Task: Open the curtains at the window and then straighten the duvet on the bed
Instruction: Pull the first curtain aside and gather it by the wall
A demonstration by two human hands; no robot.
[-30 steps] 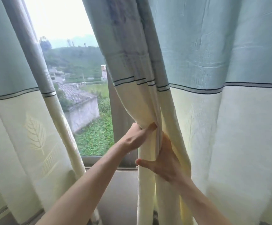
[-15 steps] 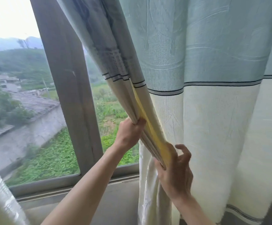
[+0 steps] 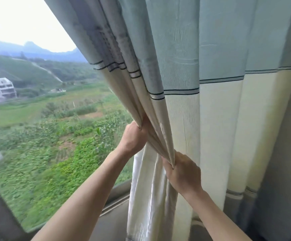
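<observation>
**Both hands on the curtain, first step under way**

Two hands grip the gathered edge of the curtain [image 3: 184, 101], which fills the right half of the frame. The left hand [image 3: 132, 138] is clenched around the bunched folds at centre; the right hand [image 3: 183, 173] is closed on the same bundle just below and to the right. The window [image 3: 45, 127] at left is uncovered, showing fields and hills. This looks like the curtain-opening step, near its end. The next move probably calls for pushing the bundle on toward the right edge, then letting go. The bed and duvet are not in view, so that second step is not yet begun.
</observation>
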